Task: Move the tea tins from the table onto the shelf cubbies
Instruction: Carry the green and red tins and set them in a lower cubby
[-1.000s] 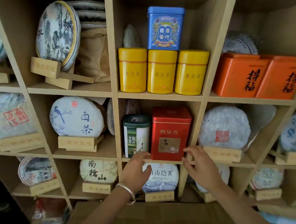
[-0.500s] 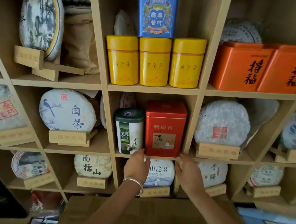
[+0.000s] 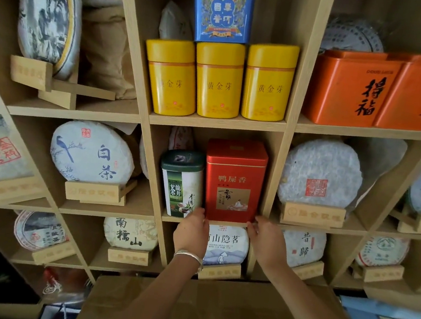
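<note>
While both hands (image 3: 227,235) touch red tin (image 3: 234,179)

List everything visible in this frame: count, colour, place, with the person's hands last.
red tin: 1, red, middle cubby, right side, upright
green tin: 1, green lid and white body, same cubby, left of the red tin
yellow tins: 3, yellow, in a row in the cubby above
blue tin: 1, blue, atop the yellow tins
orange tins: 2, orange, upper right cubby
tea cakes: many, pale paper wraps, on wooden stands in surrounding cubbies
cardboard box: 1, brown, below the shelf
left hand: at the red tin's lower left, bracelet on wrist
right hand: at the red tin's lower right
</note>
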